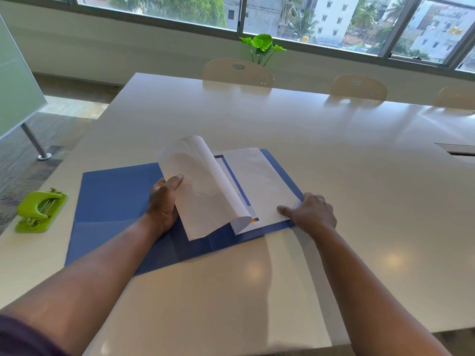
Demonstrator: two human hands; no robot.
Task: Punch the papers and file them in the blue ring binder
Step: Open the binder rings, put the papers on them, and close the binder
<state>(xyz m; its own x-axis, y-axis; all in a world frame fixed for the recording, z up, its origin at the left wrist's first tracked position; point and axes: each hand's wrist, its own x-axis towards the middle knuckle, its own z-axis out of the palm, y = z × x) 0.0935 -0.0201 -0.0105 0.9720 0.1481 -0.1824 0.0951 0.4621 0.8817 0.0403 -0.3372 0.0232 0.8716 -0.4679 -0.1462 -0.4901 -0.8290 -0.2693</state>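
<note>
The blue ring binder (113,196) lies open and flat on the white table (308,140). A stack of white papers (259,181) rests on its right half. My left hand (164,201) grips a curled sheaf of white sheets (198,186), bent over to the left above the binder's spine. My right hand (311,214) lies flat, fingers spread, pressing the near right corner of the stack against the binder. A page with a blue band shows between the lifted sheets and the flat stack. The rings are hidden under the paper.
A lime-green hole punch (41,210) sits near the table's left edge, left of the binder. Cream chairs (237,73) line the far side. A cable slot (457,150) is cut into the table at the right. A glass partition leg (36,145) stands on the floor at left.
</note>
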